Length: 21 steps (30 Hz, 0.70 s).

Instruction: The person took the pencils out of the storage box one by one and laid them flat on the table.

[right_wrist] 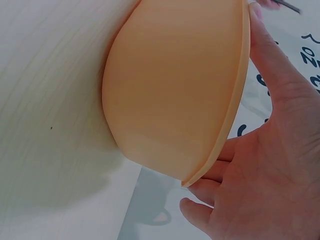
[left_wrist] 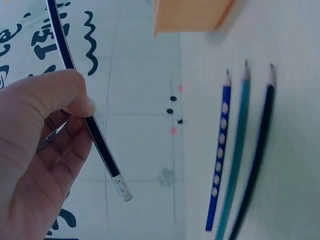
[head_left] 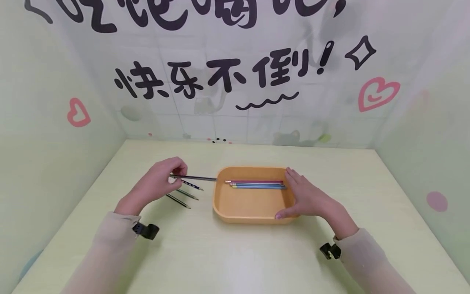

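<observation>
My left hand (head_left: 161,179) pinches a dark pencil (left_wrist: 102,145) between thumb and fingers, its eraser end pointing down in the left wrist view. In the head view, this pencil's other end reaches the left rim of an orange tray (head_left: 253,220). Below the hand lie a blue pencil with pale spots (left_wrist: 218,150), a green pencil (left_wrist: 238,140) and a black pencil (left_wrist: 260,135), tips toward the tray. My right hand (head_left: 308,198) rests on the tray's right end, fingers spread along the rim and thumb at the front corner. Inside the tray lie red (head_left: 253,181) and blue pencils (head_left: 258,187), side by side.
The pale tabletop (head_left: 235,257) meets a back wall sheet (head_left: 220,122) printed with black characters and hearts. Side panels (head_left: 422,171) stand to the left and right. A black device is strapped at each wrist.
</observation>
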{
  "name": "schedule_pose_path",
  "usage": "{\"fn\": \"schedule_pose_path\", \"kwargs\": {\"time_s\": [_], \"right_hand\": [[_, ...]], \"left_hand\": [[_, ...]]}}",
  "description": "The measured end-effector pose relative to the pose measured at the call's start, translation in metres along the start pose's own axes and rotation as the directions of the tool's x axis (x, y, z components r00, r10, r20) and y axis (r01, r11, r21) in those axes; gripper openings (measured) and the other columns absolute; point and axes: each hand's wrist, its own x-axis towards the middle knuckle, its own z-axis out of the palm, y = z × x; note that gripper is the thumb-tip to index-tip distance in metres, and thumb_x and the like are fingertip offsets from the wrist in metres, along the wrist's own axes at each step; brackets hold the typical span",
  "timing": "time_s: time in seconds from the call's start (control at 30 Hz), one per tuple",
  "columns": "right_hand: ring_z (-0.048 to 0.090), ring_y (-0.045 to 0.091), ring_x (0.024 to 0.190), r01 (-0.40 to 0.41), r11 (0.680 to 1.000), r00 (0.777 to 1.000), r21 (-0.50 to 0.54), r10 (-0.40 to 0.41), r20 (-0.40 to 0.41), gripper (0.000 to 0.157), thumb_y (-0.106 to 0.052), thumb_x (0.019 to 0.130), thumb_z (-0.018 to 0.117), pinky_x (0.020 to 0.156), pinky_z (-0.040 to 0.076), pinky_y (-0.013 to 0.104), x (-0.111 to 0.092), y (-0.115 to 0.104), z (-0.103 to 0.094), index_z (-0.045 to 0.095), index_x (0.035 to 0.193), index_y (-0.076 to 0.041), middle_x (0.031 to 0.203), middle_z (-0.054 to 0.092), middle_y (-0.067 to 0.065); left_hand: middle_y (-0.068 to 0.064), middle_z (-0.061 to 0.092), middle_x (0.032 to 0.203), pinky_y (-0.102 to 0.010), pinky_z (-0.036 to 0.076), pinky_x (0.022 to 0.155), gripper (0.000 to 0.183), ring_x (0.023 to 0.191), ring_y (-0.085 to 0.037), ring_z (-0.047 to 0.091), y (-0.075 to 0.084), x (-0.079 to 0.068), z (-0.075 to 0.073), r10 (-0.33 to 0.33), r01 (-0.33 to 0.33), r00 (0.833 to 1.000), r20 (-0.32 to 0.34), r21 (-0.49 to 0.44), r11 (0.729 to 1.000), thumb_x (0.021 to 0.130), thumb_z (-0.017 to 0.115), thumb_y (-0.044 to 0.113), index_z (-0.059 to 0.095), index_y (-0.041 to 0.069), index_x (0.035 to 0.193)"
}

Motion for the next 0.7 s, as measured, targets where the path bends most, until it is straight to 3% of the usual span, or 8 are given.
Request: {"fn": "schedule_pose_path", "kwargs": {"time_s": [0.2, 0.37, 0.53, 0.7], "right_hand": [[0.007, 0.042, 0.154, -0.008, 1.000, 1.000, 0.015, 0.008, -0.003, 0.131, -0.065, 0.069, 0.079, 0.123, 0.012, 0.058, -0.001, 0.001, -0.001, 0.012, 0.155, 0.008, 0.166, 0.006, 0.024], [0.007, 0.042, 0.154, -0.005, 1.000, 1.000, 0.006, 0.005, -0.006, 0.132, -0.065, 0.069, 0.079, 0.123, 0.012, 0.058, 0.000, 0.001, -0.003, 0.013, 0.155, 0.009, 0.166, 0.006, 0.024], [0.007, 0.041, 0.154, -0.011, 1.000, 1.000, 0.009, 0.011, 0.000, 0.132, -0.066, 0.068, 0.079, 0.124, 0.012, 0.057, 0.000, 0.002, -0.003, 0.012, 0.155, 0.008, 0.166, 0.006, 0.023], [0.007, 0.041, 0.154, -0.006, 1.000, 1.000, 0.014, 0.006, -0.003, 0.132, -0.065, 0.069, 0.079, 0.124, 0.011, 0.057, 0.001, 0.002, -0.004, 0.012, 0.155, 0.008, 0.166, 0.006, 0.024]], "left_hand": [[0.004, 0.059, 0.088, -0.036, 0.050, 0.075, 0.028, 0.084, -0.014, 0.056, -0.026, -0.034, -0.006, -0.031, 0.016, 0.997, 0.072, 0.198, 0.980, 0.078, 0.068, -0.005, 0.055, 0.017, 0.089], [0.007, 0.053, 0.083, -0.029, 0.044, 0.069, 0.033, 0.080, -0.011, 0.048, -0.045, -0.054, -0.004, -0.021, -0.010, 0.993, 0.113, 0.269, 0.963, 0.075, 0.068, -0.008, 0.052, 0.019, 0.083], [0.008, 0.048, 0.080, -0.025, 0.039, 0.067, 0.037, 0.079, -0.010, 0.044, -0.060, -0.061, 0.001, -0.027, -0.019, 0.989, 0.148, 0.302, 0.953, 0.072, 0.066, -0.011, 0.050, 0.021, 0.081], [0.009, 0.046, 0.080, -0.026, 0.038, 0.066, 0.038, 0.078, -0.011, 0.042, -0.069, -0.058, 0.006, -0.025, -0.041, 0.982, 0.185, 0.347, 0.937, 0.073, 0.065, -0.013, 0.049, 0.021, 0.081]]}}
